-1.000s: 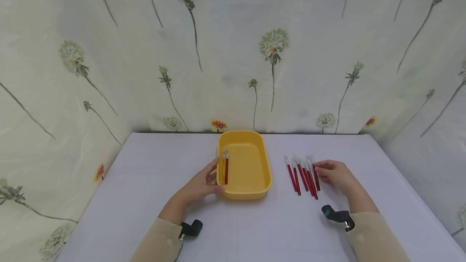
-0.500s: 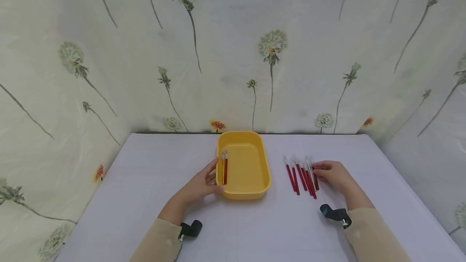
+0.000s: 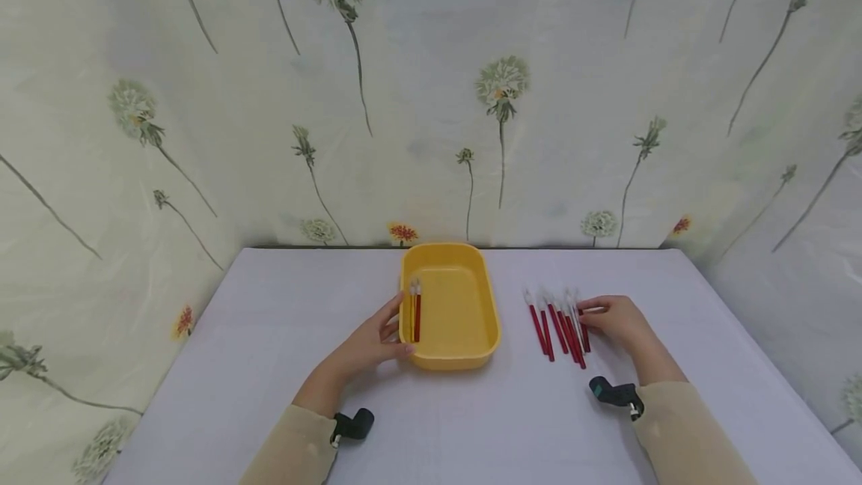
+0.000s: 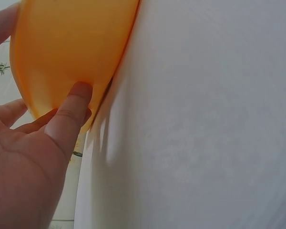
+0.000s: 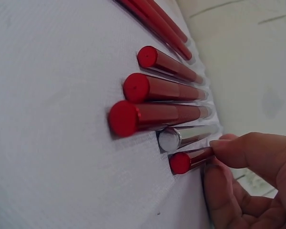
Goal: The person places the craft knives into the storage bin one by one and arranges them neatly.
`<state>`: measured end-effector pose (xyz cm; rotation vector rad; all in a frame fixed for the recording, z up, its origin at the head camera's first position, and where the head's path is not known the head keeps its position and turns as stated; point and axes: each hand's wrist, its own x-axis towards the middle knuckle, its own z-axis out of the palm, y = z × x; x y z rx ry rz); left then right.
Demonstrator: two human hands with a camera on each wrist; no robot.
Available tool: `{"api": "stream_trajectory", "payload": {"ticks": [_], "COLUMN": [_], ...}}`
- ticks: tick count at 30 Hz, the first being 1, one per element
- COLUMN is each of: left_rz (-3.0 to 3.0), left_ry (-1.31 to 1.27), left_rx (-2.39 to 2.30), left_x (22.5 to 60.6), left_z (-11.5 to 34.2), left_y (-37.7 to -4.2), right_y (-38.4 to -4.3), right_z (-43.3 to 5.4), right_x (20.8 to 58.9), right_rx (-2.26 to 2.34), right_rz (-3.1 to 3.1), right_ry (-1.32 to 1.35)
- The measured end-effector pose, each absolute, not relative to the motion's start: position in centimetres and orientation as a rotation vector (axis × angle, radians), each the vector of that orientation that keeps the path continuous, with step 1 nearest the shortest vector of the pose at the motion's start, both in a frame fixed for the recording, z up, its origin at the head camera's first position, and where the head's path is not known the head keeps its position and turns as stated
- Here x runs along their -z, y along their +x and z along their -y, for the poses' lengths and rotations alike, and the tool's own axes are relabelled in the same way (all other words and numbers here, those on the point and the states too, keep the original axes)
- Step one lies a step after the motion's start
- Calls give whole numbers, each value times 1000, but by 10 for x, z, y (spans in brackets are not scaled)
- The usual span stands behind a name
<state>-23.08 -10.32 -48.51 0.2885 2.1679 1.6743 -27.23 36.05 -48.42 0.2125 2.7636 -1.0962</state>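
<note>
The yellow plastic tray point(image 3: 483, 320) stands mid-table, and my left hand point(image 3: 367, 340) grips its near left corner. The left wrist view shows the thumb and fingers against the tray's outer wall point(image 4: 81, 43). Inside the tray, along its left wall, lie a slim red stick point(image 3: 418, 316) and a yellow one point(image 3: 412, 316), both with whitish tips. My right hand point(image 3: 616, 318) is at the right end of a row of similar sticks. Between thumb and fingers it pinches the upper part of the outermost red stick point(image 5: 183, 162), whose flat end points towards the wrist camera.
Several red sticks point(image 3: 559, 331) lie side by side to the right of the tray. A silver stick point(image 5: 171, 139) sits right beside the pinched one. The white-covered table point(image 3: 431, 425) ends at a flower-printed backdrop point(image 3: 431, 96).
Both hands stay almost in place, the left on the tray and the right at the outermost red stick. The right wrist and forearm shift slightly left.
</note>
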Motion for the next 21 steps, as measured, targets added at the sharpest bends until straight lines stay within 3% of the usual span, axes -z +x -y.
{"api": "stream_trajectory", "payload": {"ticks": [11,21], "left_rz": [-2168,-2163], "left_ry": [279,286], "left_rx": [-1679,-1682], "left_x": [487,485], "left_z": [104,104], "left_y": [-232,-231], "right_y": [-278,-275], "right_z": [-367,-378], "right_x": [486,487], "right_rx": [1069,1313], "right_rz": [-2779,-2616], "right_ry": [190,287]}}
